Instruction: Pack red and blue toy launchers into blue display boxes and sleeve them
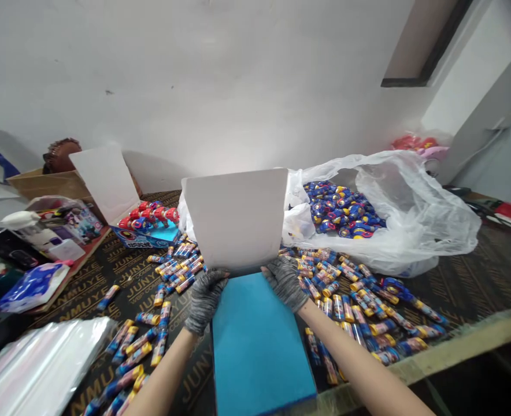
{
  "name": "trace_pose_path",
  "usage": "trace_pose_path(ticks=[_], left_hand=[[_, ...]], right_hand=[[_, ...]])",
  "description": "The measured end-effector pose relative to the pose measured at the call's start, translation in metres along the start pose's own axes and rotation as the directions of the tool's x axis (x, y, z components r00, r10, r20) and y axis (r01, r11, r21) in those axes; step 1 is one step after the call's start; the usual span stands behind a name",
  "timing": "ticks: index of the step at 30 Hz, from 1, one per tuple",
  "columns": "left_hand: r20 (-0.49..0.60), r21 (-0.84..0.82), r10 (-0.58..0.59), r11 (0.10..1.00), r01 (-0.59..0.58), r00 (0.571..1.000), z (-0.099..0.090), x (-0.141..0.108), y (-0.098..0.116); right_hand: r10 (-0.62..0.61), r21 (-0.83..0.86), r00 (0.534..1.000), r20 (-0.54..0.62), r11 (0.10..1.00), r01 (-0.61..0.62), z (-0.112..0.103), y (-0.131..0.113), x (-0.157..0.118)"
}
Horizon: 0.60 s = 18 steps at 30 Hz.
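Note:
A box with a flat blue panel (259, 341) lies in front of me, and its white flap (240, 216) stands up at the far end. My left hand (206, 297), in a grey fingerless glove, is closed on the far left corner where panel and flap meet. On the opposite corner, my right hand (285, 283), gloved the same way, grips the box with its fingers curled along the edge. Small blue and yellow printed tubes (181, 266) lie scattered on both sides of the box, several close to my hands. The box's underside is hidden.
At right, a clear plastic bag (420, 225) holds many small blue-and-yellow toys (346, 208). An open display box (145, 236) with red and blue toys stands back left. Plastic sleeves (43, 364) lie front left. The wooden table edge (463, 344) runs along the right front.

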State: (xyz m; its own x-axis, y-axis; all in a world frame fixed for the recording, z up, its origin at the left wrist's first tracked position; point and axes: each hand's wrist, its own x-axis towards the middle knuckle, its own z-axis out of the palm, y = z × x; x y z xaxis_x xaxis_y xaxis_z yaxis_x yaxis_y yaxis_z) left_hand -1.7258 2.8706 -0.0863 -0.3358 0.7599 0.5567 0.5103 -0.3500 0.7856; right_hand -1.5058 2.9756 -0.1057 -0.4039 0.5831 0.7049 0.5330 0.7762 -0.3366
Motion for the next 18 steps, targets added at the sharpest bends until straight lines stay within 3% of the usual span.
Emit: trace_pose_path(ticks=[3, 5, 7, 10, 13, 15, 18], left_hand=[[0.198, 0.387, 0.091, 0.908, -0.163, 0.976, 0.003, -0.006, -0.008], [0.34, 0.574, -0.019, 0.796, -0.191, 0.94, 0.007, -0.013, -0.003], [0.413, 0.675, -0.178, 0.718, -0.169, 0.893, 0.014, -0.022, 0.005], [0.441, 0.776, -0.368, 0.615, -0.141, 0.819, 0.028, -0.037, 0.014], [0.436, 0.84, -0.487, 0.522, -0.148, 0.757, 0.04, -0.046, 0.016], [0.435, 0.863, -0.535, 0.477, -0.166, 0.724, 0.046, -0.046, 0.016], [0.5, 0.846, -0.57, 0.483, -0.227, 0.652, 0.056, -0.042, 0.017]], right_hand=[[0.029, -0.095, 0.993, 0.118, 0.995, -0.017, 0.014, 0.005, -0.005], [0.08, -0.149, 0.98, 0.183, 0.987, -0.053, 0.022, 0.005, -0.013], [0.115, -0.168, 0.972, 0.207, 0.983, -0.08, 0.024, 0.003, -0.026], [0.183, -0.173, 0.978, 0.098, 0.971, -0.164, 0.016, 0.001, -0.053], [0.279, -0.135, 0.96, 0.016, 0.952, -0.274, 0.005, 0.005, -0.09], [0.365, -0.135, 0.924, 0.116, 0.927, -0.35, 0.0, 0.005, -0.117], [0.509, -0.253, 0.795, 0.33, 0.859, -0.445, -0.005, -0.007, -0.145]])
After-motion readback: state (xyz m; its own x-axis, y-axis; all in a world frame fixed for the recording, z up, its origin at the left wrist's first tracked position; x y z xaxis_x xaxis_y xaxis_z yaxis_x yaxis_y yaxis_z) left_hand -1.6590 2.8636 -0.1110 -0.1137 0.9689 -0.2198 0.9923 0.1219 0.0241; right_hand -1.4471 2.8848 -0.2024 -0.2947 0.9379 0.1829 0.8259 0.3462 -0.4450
